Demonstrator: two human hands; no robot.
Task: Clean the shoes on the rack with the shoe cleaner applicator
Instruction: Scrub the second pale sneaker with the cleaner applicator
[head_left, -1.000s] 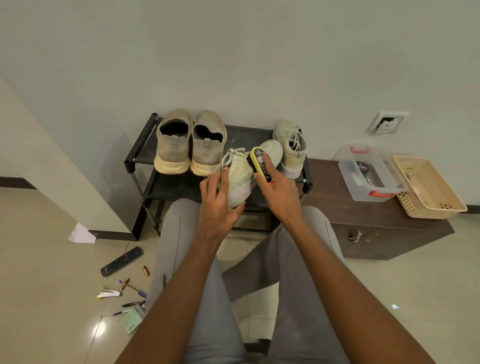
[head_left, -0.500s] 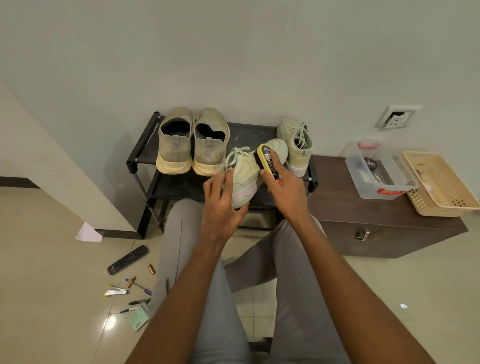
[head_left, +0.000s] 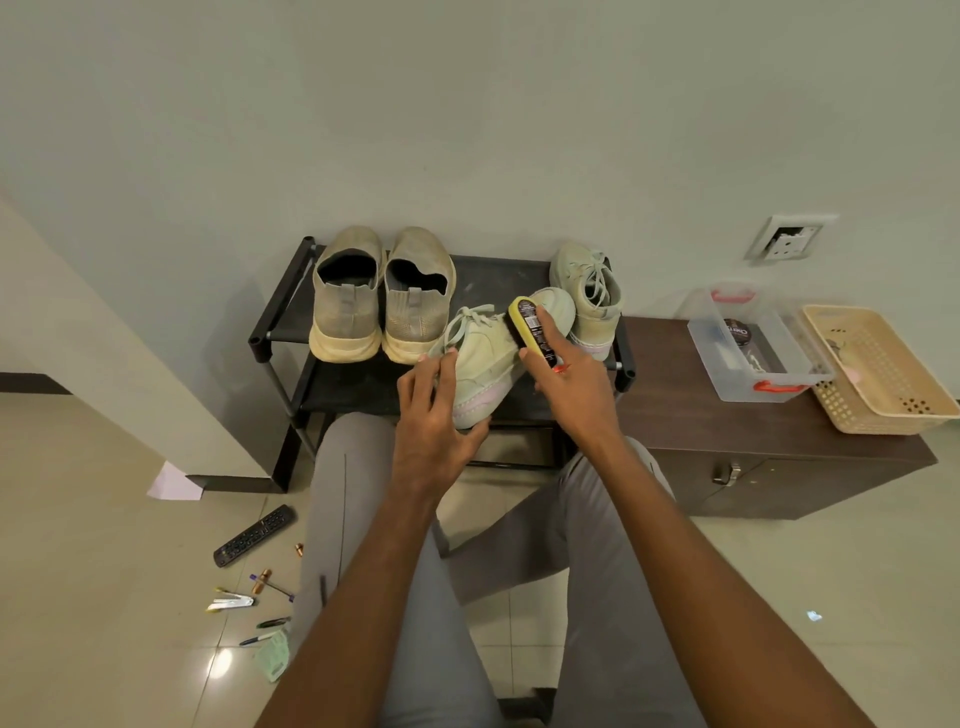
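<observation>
A pale green lace-up sneaker (head_left: 485, 358) lies tilted at the front edge of the black shoe rack (head_left: 283, 312). My left hand (head_left: 428, 415) holds it at the heel, thumb under the sole. My right hand (head_left: 569, 384) grips the yellow and black shoe cleaner applicator (head_left: 532, 327) and presses it on the sneaker's upper near the toe. The matching sneaker (head_left: 589, 296) stands behind on the rack's right end. A beige slip-on pair (head_left: 382, 301) sits on the rack's left half.
A brown low cabinet (head_left: 769, 457) to the right carries a clear plastic box (head_left: 758, 348) and a beige basket (head_left: 878, 369). A remote (head_left: 254, 535), pens and small items lie on the floor at the left. My grey-trousered knees are below the rack.
The applicator has slid along the sneaker's upper, first back from the toe side and now toward it again. My left hand stays on the heel.
</observation>
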